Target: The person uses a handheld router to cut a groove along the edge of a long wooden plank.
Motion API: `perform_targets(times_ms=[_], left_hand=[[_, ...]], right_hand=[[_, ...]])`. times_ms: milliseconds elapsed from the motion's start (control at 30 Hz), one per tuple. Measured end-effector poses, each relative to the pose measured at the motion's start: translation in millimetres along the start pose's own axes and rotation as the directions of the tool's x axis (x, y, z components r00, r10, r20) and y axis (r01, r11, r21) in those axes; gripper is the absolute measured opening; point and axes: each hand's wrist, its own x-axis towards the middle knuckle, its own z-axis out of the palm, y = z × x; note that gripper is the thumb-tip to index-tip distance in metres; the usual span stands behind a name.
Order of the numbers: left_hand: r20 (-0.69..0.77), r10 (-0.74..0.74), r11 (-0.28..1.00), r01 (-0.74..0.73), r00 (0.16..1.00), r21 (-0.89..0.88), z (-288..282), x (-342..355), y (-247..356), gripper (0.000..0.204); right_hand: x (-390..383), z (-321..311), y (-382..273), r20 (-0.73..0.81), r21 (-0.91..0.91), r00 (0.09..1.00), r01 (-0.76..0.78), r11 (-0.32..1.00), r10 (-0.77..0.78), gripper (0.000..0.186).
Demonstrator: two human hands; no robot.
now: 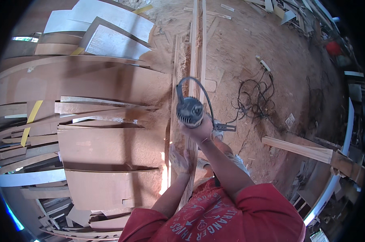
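My right hand is wrapped round the body of a black-topped trim router, its vents facing up. The tool stands over a long narrow strip of wood, which runs away from my body; its base and bit are hidden. A dark cord loops from the router's top past my right wrist. Nearer to me, my left hand lies flat along the wood with fingers stretched forward, gripping nothing. A black slotted bracket-like piece shows just right of my right hand.
Sawdust-covered boards and stacked offcuts fill the left side, with white-faced panels farther off. A tangled black cable lies on the dusty floor to the right, near a power strip. A bundle of wood strips juts in from the right.
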Motion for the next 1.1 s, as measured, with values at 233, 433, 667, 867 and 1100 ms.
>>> perform_targets(times_ms=[233, 433, 667, 867, 1100], left_hand=[[-0.005, 0.020, 1.000, -0.020, 1.000, 0.020, -1.4, -0.3, 6.5, 0.089], [0.000, 0.001, 1.000, -0.001, 1.000, 0.015, -2.8, 1.0, 6.4, 0.086], [-0.002, -0.018, 1.000, 0.018, 1.000, 0.024, -2.0, -0.1, 7.1, 0.087], [-0.093, 0.014, 1.000, -0.012, 0.996, 0.015, 8.7, 2.3, -5.4, 0.085], [-0.048, 0.021, 1.000, -0.020, 0.999, 0.020, 3.1, -0.9, 0.0, 0.088]], right_hand=[[7.0, 3.4, 29.7, 0.012, -0.003, 0.988, 0.155, 0.988, -0.155, 0.073], [29.6, 5.7, 24.4, -0.011, 0.069, 0.965, 0.263, 0.962, -0.263, 0.072], [98.4, -1.0, -0.8, -0.098, 0.029, 0.892, 0.446, 0.895, -0.441, 0.064], [78.5, 4.5, -16.9, -0.098, 0.003, 0.983, 0.157, 0.988, -0.156, 0.066], [-19.7, 2.8, 14.9, 0.023, 0.032, 0.983, 0.182, 0.983, -0.182, 0.070]])
